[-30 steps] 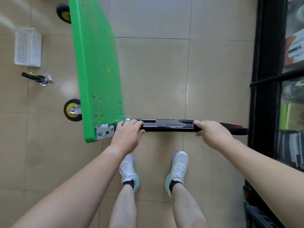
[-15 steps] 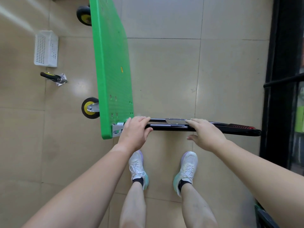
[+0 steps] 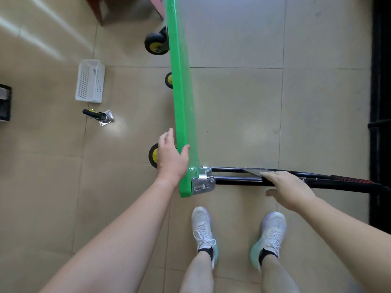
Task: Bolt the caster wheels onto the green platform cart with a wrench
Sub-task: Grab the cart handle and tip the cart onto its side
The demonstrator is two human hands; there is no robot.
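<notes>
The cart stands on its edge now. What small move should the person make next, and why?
Probably bring the right hand from the black handle to the edge of the green platform, freeing the left hand, which rests there, to fetch the loose caster from the floor. Three casters look mounted; this one lies unbolted near the white basket.

The left arm reaches forward, almost straight, to the near end of the cart [image 3: 182,102]. The left hand [image 3: 172,157] lies against the cart's wheel side, with its fingers straight and pointing away and its thumb laid over the green edge. The right arm comes in from the cart's right. The right hand [image 3: 289,189] rests palm down on the handle [image 3: 232,180], fingers straight and thumb apart.
</notes>
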